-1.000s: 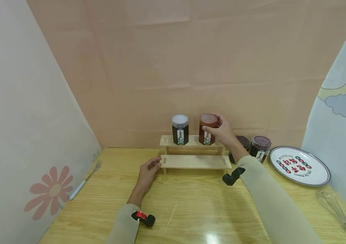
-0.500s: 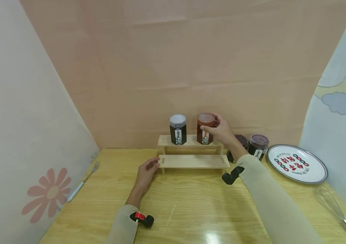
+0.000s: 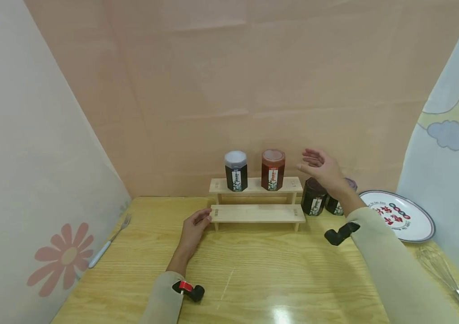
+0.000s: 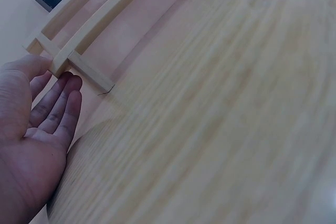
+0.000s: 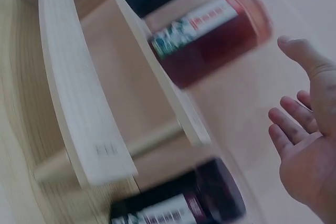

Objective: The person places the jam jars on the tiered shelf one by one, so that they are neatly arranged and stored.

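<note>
A two-tier wooden display rack (image 3: 258,213) stands on the table against the backdrop. My left hand (image 3: 194,228) is at the left end of its lower step, pinching the board's corner between thumb and fingers (image 4: 65,109). On the upper step stand two upright hexagonal jars: a dark jar with a whitish lid (image 3: 236,173) at left, a reddish-brown jar (image 3: 272,171) at right. My right hand (image 3: 323,172) hovers right of the reddish jar, fingers loosely spread and holding nothing. In the right wrist view a gap separates that hand from the reddish jar (image 5: 210,38).
Two more dark jars, a nearer one (image 3: 314,198) and one partly behind my right wrist (image 3: 335,204), stand right of the rack. Farther right are a white plate with red lettering (image 3: 417,225) and a whisk (image 3: 442,272). A fork (image 3: 110,243) lies at the left.
My right hand has let go of the reddish-brown jar and moved right, leaving it on the upper step. My left hand has stayed at the rack's end.
</note>
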Available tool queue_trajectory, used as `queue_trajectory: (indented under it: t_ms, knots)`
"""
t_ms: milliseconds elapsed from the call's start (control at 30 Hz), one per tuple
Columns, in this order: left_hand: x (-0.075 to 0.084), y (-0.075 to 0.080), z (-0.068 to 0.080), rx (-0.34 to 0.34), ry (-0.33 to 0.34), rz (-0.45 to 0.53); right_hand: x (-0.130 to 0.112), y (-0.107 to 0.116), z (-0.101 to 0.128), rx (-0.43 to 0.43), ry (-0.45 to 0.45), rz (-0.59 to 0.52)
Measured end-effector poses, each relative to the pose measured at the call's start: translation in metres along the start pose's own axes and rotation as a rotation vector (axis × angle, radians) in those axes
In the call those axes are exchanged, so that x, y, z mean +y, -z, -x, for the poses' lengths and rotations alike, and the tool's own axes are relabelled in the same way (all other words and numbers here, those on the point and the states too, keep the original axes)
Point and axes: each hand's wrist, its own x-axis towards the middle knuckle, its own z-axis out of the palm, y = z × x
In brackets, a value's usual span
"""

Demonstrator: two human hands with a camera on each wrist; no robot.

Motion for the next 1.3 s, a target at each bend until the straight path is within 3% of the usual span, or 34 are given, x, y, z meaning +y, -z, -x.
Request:
queue_trajectory:
  t_ms: [367,633,967,1300]
  knots:
    - [0.0,0.003,0.0,-0.006,0.002,-0.018,0.033,0.055,0.028,0.051,-0.056,0.181]
    - [-0.001,0.003,-0.001,-0.013,-0.014,-0.019,0.066,0.082,0.044,0.077,-0.118,0.212]
    - [-0.004,0.004,0.0,-0.008,-0.011,-0.021,0.1,0.08,0.054,0.094,-0.164,0.205]
    - [-0.001,0.002,0.0,-0.019,-0.015,-0.011,0.121,0.068,0.056,0.19,-0.161,0.187]
